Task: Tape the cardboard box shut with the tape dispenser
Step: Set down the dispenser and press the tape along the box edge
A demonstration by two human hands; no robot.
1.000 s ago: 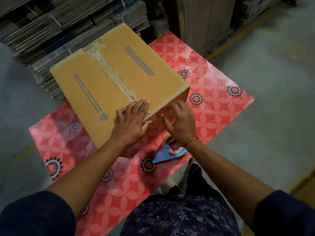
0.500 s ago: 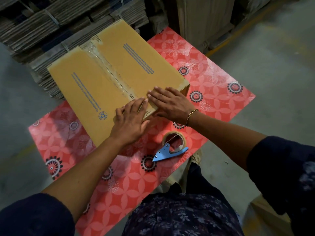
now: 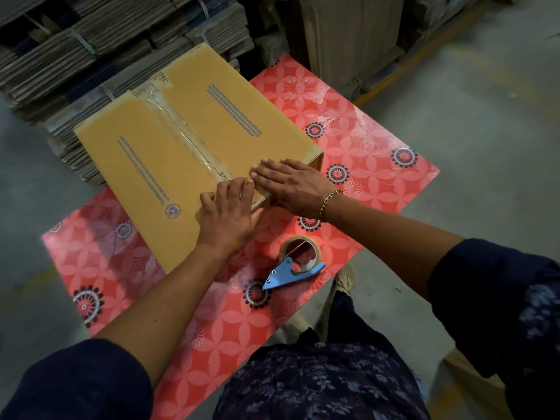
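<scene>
A tan cardboard box (image 3: 145,165) lies on a red flowered table (image 3: 372,165), flaps closed, with clear tape (image 3: 178,131) running along its centre seam. My left hand (image 3: 228,213) rests flat on the near end of the box top, fingers over the seam. My right hand (image 3: 292,184) lies flat beside it on the near right corner, palm down, fingers pointing left at the tape end. Neither hand holds anything. The tape dispenser (image 3: 295,263), a blue metal cutter with a roll of clear tape, lies on the table just in front of the box, apart from both hands.
Bundles of flattened cardboard (image 3: 91,47) are stacked behind the box and table. More upright cardboard sheets (image 3: 348,37) stand at the back right. Grey concrete floor (image 3: 469,147) surrounds the table. My feet show under the near table edge.
My right hand has come up from the box's near side, by the dispenser, onto the box top and now presses flat at the tape end. My left hand has stayed on the box.
</scene>
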